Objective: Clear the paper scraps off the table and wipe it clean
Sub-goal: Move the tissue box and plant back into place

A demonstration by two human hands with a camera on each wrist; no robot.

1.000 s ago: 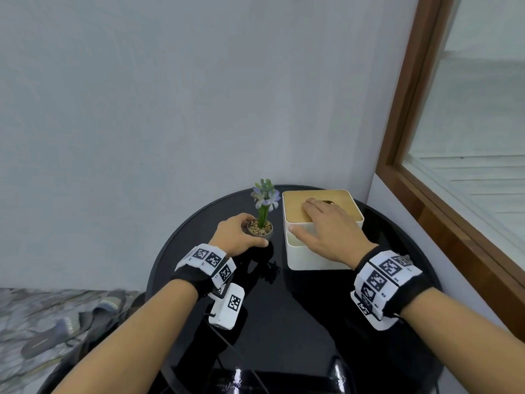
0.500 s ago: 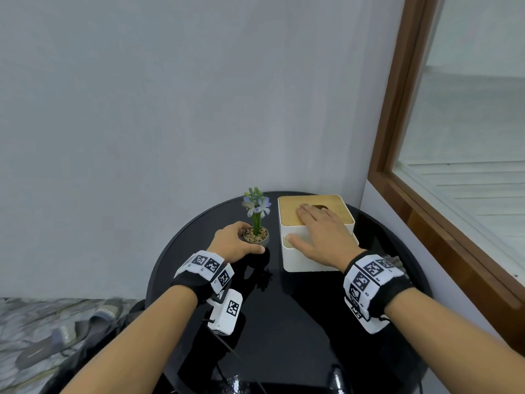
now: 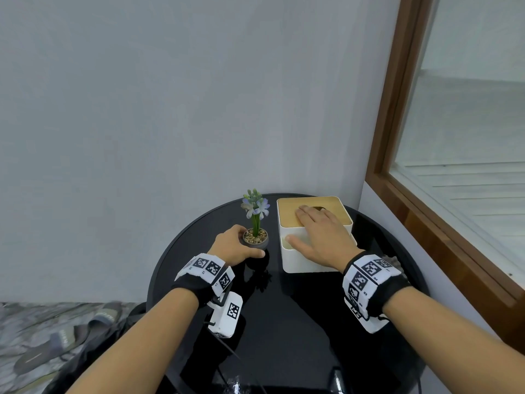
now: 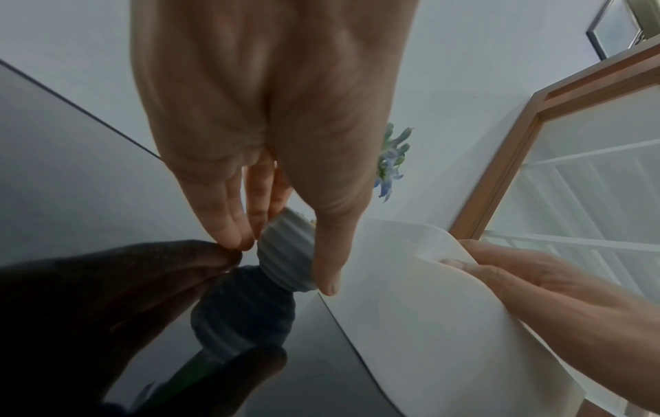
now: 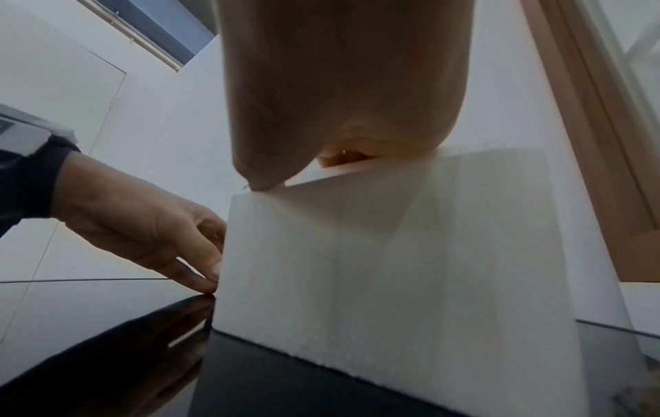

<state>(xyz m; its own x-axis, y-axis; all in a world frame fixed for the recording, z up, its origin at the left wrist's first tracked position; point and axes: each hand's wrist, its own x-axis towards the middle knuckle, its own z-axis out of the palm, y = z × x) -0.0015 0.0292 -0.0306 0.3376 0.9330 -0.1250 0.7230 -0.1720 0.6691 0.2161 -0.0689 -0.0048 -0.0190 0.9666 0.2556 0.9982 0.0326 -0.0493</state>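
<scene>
On the round black table (image 3: 284, 322) stands a small grey ribbed pot (image 3: 255, 240) with a pale blue flower. My left hand (image 3: 237, 245) grips this pot (image 4: 285, 251): fingers (image 4: 228, 223) on its far side, thumb on the near side. To its right stands a white tissue box (image 3: 301, 260) with a wooden lid. My right hand (image 3: 318, 231) lies flat on the box (image 5: 393, 268), fingers straight over the lid, thumb along the front top edge. A small pale crumpled thing (image 3: 393, 260) lies right of the box, partly hidden by my wrist.
A grey wall stands close behind the table. A wood-framed window (image 3: 426, 217) runs along the right. Sandals (image 3: 62, 336) lie on the patterned floor at the left. The table's glossy near half mirrors my arms.
Both hands keep their places on the pot and the box. Only the head view has shifted a little.
</scene>
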